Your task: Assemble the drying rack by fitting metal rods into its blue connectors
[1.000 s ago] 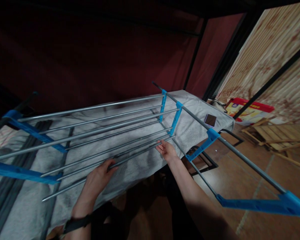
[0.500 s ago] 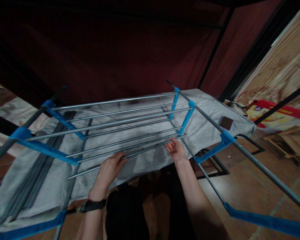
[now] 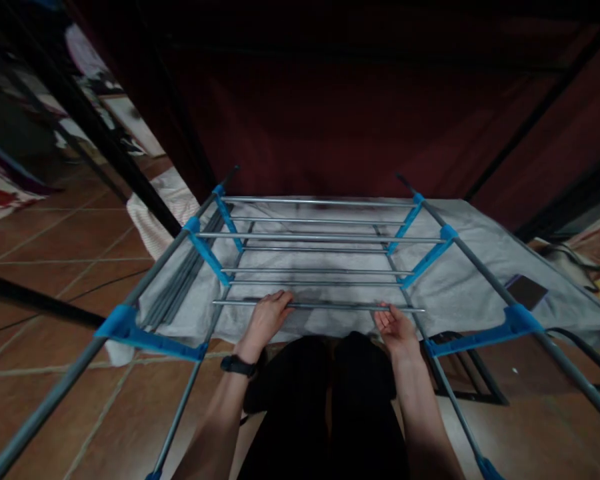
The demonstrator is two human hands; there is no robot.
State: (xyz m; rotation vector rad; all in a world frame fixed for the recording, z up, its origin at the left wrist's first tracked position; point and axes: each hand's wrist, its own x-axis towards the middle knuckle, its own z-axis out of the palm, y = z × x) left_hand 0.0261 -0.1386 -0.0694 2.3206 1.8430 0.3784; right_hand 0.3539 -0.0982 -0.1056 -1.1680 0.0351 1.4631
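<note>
A loose grey metal rod lies crosswise in front of me, level with the other rods of a rack. My left hand grips it left of the middle, palm down. Fingers of my right hand, palm turned up, close round the rod near its right end. Both rod ends stick out free past my hands, over the rack's lower side poles. Blue plastic brackets join the rack's long side poles. Several fitted crossbars span between the brackets beyond the rod. The front left bracket carries no crossbar.
Several spare grey rods lie in a bundle on the grey cloth at left. A dark flat phone-like object rests on the cloth at right. A black metal frame stands low at right. A dark red panel closes off the back.
My view has swung left, so the rack now appears square in front of me. The rod, slanted before, now looks level. Both hands keep their hold on it.
</note>
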